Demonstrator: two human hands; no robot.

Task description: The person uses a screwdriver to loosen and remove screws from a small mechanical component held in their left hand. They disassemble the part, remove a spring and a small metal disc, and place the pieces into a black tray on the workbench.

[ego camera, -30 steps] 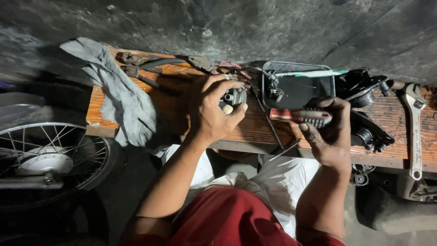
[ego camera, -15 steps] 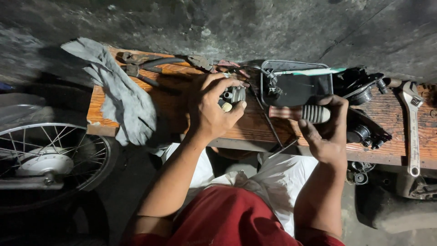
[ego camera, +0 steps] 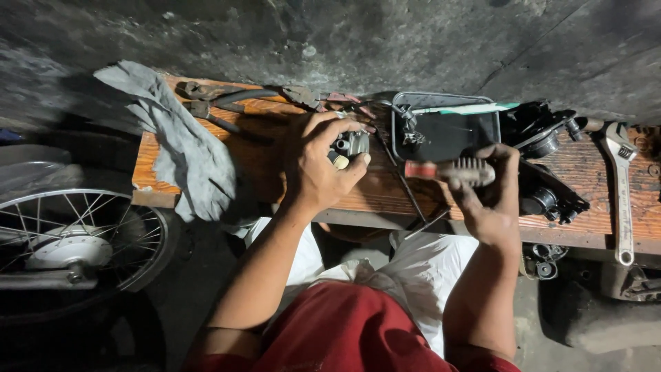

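Hands first, seen from your head camera: your left hand [ego camera: 313,165] is curled around a small grey metal part [ego camera: 350,145], fingers over its top and thumb under its near side, so that grip is clenched on the part. You hold it low over the wooden worktop [ego camera: 261,148], near the middle of the board. Your right hand [ego camera: 492,196] grasps a screwdriver [ego camera: 447,169] by its ribbed grey handle with a red band; the tool lies roughly level, its red end pointing toward the metal part, a short gap between them. I cannot make out the shaft or tip.

Behind the screwdriver, a dark rectangular tray [ego camera: 447,131] with a pale rim sits on the worktop against the wall, a few small bits of hardware in its left corner. A thin green-and-white stick [ego camera: 468,109] rests along its far rim. Right of the tray lie black engine parts [ego camera: 547,158], some touching your right hand's fingers. Further right, an adjustable wrench [ego camera: 623,193] lies lengthwise across the board, well apart from both hands.

On the left end of the worktop, a grey rag [ego camera: 182,151] drapes over the near edge. Pliers [ego camera: 220,103] lie beside it near the wall. Below the rag, on the floor side, a spoked wheel [ego camera: 76,241] stands just beside the worktop. Your lap shows red and white cloth.
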